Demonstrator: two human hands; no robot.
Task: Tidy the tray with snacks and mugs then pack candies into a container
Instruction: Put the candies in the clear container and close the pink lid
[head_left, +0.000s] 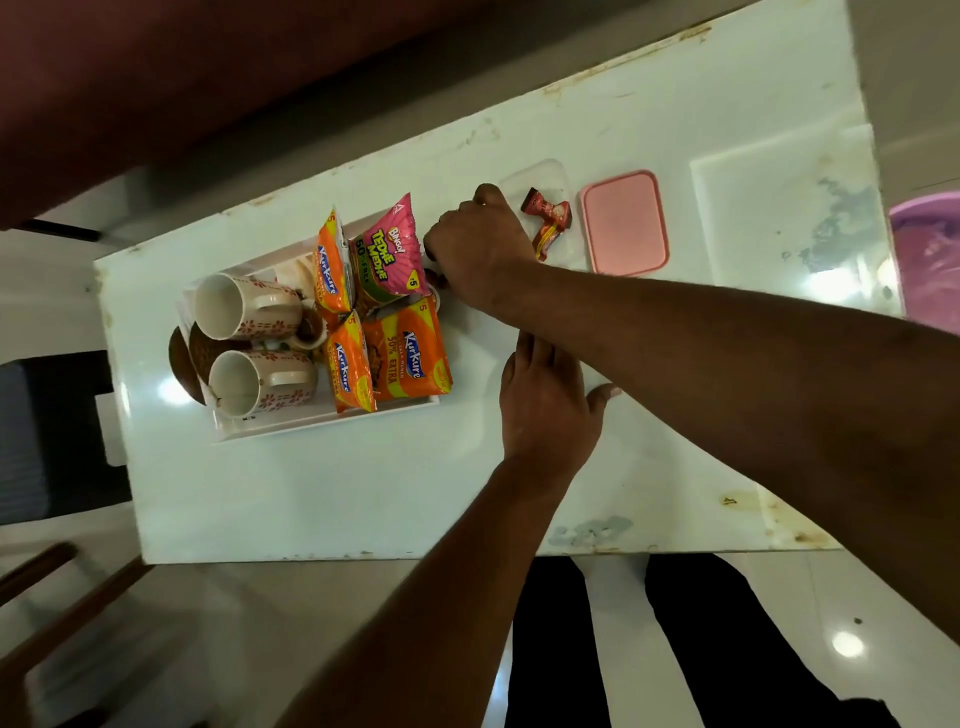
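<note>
A white tray (322, 422) on the white table holds two floral mugs lying on their sides (244, 306) (260, 382), several orange Kurkure packets (405, 353) and a pink Bingo packet (389, 249). My right hand (478, 244) is at the tray's right end with its fingers curled around small dark candies; little of them shows. Just right of it stands a clear container (540, 174) with a few red-wrapped candies (548, 223) inside. Its pink lid (623, 223) lies beside it. My left hand (545, 400) rests flat on the table under my right forearm, holding nothing.
Brown saucers (182, 364) and a small brown cup (311, 330) are tucked among the mugs. A purple bucket (930, 260) sits past the table's right edge. A dark chair (52, 431) stands at the left. My legs (623, 649) are below the near edge.
</note>
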